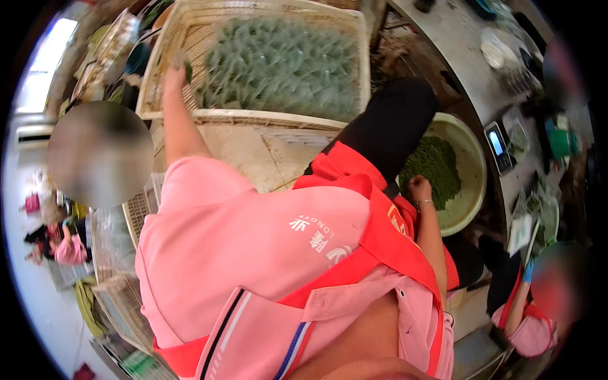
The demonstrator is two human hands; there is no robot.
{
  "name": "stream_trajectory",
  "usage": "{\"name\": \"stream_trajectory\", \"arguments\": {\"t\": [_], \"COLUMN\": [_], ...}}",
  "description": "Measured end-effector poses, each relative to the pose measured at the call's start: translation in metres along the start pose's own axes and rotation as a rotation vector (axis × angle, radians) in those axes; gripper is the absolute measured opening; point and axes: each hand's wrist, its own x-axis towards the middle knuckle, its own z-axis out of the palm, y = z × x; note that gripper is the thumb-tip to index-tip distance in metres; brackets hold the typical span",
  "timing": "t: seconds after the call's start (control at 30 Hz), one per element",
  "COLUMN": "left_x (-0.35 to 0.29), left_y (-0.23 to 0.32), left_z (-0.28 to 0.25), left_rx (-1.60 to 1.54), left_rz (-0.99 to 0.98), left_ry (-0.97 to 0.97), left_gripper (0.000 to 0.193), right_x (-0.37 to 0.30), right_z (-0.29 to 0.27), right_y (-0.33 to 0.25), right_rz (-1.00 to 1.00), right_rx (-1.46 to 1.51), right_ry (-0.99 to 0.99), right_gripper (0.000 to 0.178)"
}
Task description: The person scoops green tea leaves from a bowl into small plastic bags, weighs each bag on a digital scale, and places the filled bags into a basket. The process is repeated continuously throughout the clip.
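Observation:
My left hand [174, 77] is over the left end of a cream plastic crate [253, 116], closed on a small clear packet [188, 71] with something green in it; motion blurs its outline. Rows of similar clear packets with green contents [282, 66] fill most of the crate. On the right, my right hand [419, 188] is inside a pale green basin [467, 190], at the edge of a heap of small green plant pieces [440, 168]. Its fingers are curled together, and what lies between them is hidden.
A metal table [465, 69] runs along the right, with a scale with a lit screen [497, 144] on it. A co-worker in pink [529, 329] with a blue glove [529, 271] sits at lower right. More crates [120, 310] stand at left.

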Motion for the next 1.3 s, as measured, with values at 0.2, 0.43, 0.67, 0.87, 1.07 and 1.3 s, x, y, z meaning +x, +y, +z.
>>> {"name": "stream_trajectory", "arguments": {"t": [0.2, 0.43, 0.67, 0.87, 1.07, 1.3], "left_x": [0.017, 0.002, -0.122, -0.252, -0.387, -0.462], "left_y": [-0.008, 0.000, 0.117, 0.270, 0.393, 0.432], "left_z": [0.050, 0.051, 0.035, 0.093, 0.112, 0.145], "left_rx": [0.265, 0.369, 0.437, -0.105, -0.482, -0.644], "left_rz": [0.251, 0.336, 0.572, 1.259, 1.669, 1.828], "left_ry": [-0.264, -0.375, 0.238, 0.050, -0.056, -0.395], "left_gripper": [0.053, 0.052, 0.052, 0.045, 0.032, 0.029], "right_x": [-0.029, -0.027, -0.062, -0.058, -0.011, 0.029], "right_z": [-0.035, -0.056, -0.100, -0.130, -0.220, -0.234], "right_y": [-0.031, -0.040, -0.051, -0.052, -0.095, -0.082], "right_rz": [0.296, 0.197, 0.156, -0.119, -0.091, -0.012], "right_rx": [0.850, 1.231, 1.165, 0.226, -0.103, -0.132], "right_ry": [-0.080, 0.039, 0.279, 0.623, 1.002, 1.069], "right_gripper": [0.012, 0.008, 0.011, 0.023, 0.040, 0.035]}}
